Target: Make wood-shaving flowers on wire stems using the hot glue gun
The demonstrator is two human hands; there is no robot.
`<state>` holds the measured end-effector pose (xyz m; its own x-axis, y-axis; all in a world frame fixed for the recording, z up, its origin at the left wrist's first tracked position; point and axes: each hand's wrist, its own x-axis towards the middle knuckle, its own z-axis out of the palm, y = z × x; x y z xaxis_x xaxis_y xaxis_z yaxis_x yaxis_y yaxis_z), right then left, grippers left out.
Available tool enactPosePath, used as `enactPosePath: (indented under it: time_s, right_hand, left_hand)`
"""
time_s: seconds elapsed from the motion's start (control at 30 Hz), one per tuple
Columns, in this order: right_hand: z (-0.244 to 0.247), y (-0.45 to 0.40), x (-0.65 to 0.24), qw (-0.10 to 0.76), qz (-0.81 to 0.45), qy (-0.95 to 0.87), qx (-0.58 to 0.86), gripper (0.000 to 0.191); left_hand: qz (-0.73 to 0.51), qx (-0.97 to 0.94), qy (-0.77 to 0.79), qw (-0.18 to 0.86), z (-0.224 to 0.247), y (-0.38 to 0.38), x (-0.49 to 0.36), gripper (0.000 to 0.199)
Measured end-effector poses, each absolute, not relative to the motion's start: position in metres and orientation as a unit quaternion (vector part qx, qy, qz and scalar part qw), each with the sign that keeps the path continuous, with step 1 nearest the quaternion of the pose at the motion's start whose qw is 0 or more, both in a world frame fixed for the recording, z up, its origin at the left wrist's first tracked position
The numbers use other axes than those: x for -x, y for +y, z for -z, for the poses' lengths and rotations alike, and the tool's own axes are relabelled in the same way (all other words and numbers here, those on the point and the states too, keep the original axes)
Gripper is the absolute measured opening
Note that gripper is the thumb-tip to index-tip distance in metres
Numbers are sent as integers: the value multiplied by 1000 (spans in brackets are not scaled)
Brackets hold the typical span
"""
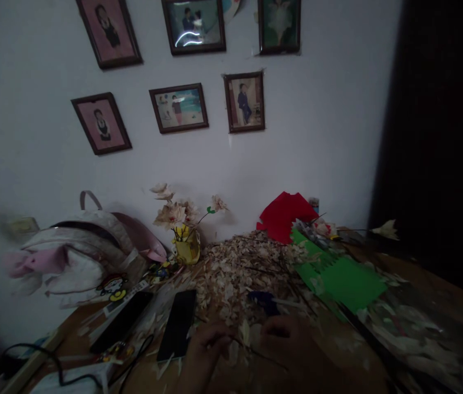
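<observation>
Dark stem [261, 355] pinched in the left hand [209, 345], the work seemingly partway along.
The left hand is nearly closed, thumb and fingertips on the stem; the right hand [283, 328] curls beside it, too dim to tell whether it grips anything. One pale petal [245, 331] shows between the hands, attached or not I cannot tell. Just beyond lie a blue glue gun [264, 300] and a broad heap of loose petals [231, 268], apparently unused; farther back, made-up flowers [171, 214] stand in a yellow pot [187, 251].
</observation>
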<state>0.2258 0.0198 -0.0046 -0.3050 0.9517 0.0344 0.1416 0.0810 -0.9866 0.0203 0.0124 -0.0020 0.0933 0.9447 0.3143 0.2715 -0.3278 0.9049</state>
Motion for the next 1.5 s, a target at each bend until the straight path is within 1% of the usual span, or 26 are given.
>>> enactPosePath:
  time_s: [0.33,0.63,0.7,0.8,0.97,1.1,1.2,1.33,1.5]
  right_hand:
    - [9,23,-227,389,-523,-617,441,32]
    - [11,21,-225,406,-522,-610,437,32]
    - [10,20,-225,412,-515,-604,447,32]
    - [10,22,-226,428,-517,-582,458,33]
    - [10,27,-225,474,-522,-545,454,40]
    - [5,25,-223,503,-524,-518,451,36]
    - [1,21,-223,516,-469,-535,478,29]
    - [2,16,-222,483,-399,-584,516,24]
    - [12,19,-218,418,-378,-651,509,22]
  left_hand:
    - [-486,-655,462,349,6,13,-19,15]
    - [-493,-674,456,309,3,13,-20,27]
    - [-498,-685,461,265,4,14,-17,30]
    - [-503,-705,471,167,4,15,-9,30]
    - [-489,-741,459,19,10,18,6,26]
    - [-468,-766,428,-103,14,17,13,24]
    - [-446,-772,410,-193,10,14,13,24]
    - [-424,-783,364,-272,7,11,12,23]
    - [-371,-808,355,-288,15,11,15,26]
